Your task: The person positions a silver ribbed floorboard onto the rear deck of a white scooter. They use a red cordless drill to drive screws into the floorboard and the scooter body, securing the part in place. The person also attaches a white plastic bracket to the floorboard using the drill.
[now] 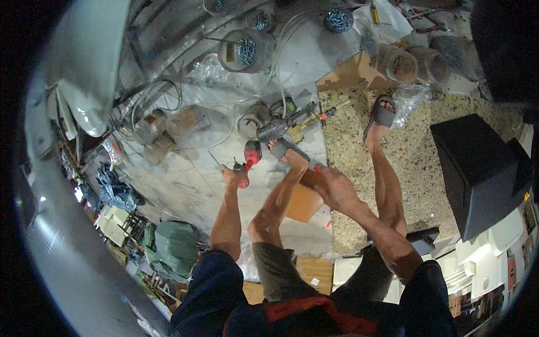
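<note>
My left hand (229,177) grips a red power drill (251,156) low over the pale floor, its thin bit (215,160) pointing left. My right hand (335,188) is curled on the upper corner of a brown board (302,204), and a small red thing (318,168) shows at its fingertips. Both hands sit close to my left foot in a grey sandal (287,147). My right foot wears another grey sandal (382,114) and rests on a speckled stone slab (418,151).
A grey drill (279,127) and a screwdriver (332,111) lie just beyond my left foot. Jars of screws (245,50) and clear jars (401,63) stand farther out, among looped clear tubing (168,92). Cardboard (348,73) lies nearby. A black box (477,168) sits at right, a green bag (177,245) at lower left.
</note>
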The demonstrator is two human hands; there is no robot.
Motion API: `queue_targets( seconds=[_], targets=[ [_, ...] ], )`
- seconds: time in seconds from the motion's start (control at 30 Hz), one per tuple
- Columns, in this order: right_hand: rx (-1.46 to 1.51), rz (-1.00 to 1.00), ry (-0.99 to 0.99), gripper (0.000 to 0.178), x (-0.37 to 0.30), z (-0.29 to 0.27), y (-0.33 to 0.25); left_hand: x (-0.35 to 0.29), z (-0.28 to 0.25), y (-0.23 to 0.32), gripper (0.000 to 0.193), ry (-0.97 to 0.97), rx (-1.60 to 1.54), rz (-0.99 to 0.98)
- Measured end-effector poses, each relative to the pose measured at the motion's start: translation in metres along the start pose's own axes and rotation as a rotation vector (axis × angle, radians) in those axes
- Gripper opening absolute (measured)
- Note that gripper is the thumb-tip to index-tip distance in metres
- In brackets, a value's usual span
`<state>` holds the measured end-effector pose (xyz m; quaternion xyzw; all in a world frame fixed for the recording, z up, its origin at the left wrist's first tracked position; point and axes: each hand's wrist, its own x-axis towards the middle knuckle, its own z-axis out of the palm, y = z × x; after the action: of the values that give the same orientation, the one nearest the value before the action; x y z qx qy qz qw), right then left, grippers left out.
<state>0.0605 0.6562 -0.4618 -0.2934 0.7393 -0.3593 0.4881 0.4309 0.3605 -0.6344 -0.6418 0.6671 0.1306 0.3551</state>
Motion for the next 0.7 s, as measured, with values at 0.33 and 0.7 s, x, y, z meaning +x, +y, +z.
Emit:
queue_targets(
  seconds=[0.33,0.7],
  targets=[
    [0.043,0.087,-0.354,0.042,0.009,0.057,0.0,-0.008,0.019,-0.024,0.044,0.063,0.408,0.273],
    [0.202,-0.581,-0.213,0.087,-0.026,0.091,-0.065,-0.285,-0.278,0.085,0.074,-0.07,-0.292,-0.095]
  ],
)
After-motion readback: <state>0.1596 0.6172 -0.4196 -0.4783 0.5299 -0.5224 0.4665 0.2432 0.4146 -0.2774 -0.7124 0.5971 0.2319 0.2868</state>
